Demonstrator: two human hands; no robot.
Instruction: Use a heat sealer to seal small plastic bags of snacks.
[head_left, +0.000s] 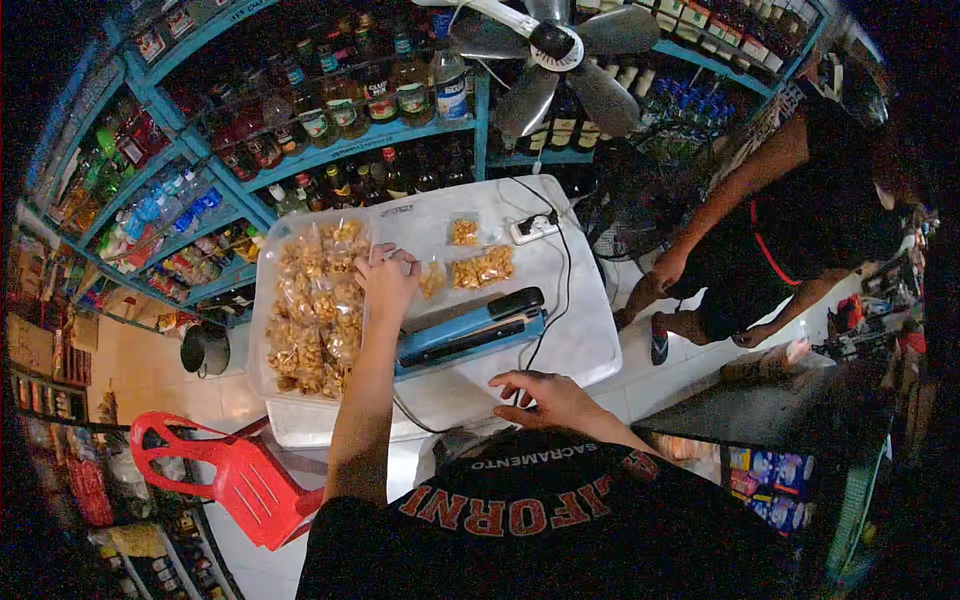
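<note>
My left hand (388, 276) is at the right rim of a clear plastic tub (257, 315), its fingers bent. Whether it pinches anything is hard to see. Inside the tub lie several clear bags of golden-brown snack pieces (319, 300). Just right of that hand is a small snack bag (431, 280) on the white table (420, 221). Farther right lie filled snack bags (481, 267), with a smaller one (464, 232) behind them. A blue impulse sealer (471, 330) with a black end lies across the table. Nearer my body, my right hand (547, 397) hovers with fingers apart, holding nothing visible.
A white power strip (534, 229) with a plug and black cord (568, 277) is on the table. A fan (555, 56) hangs overhead before bottle shelves (360, 142). A red plastic chair (247, 480) stands at left. Another person (795, 202) stands at right.
</note>
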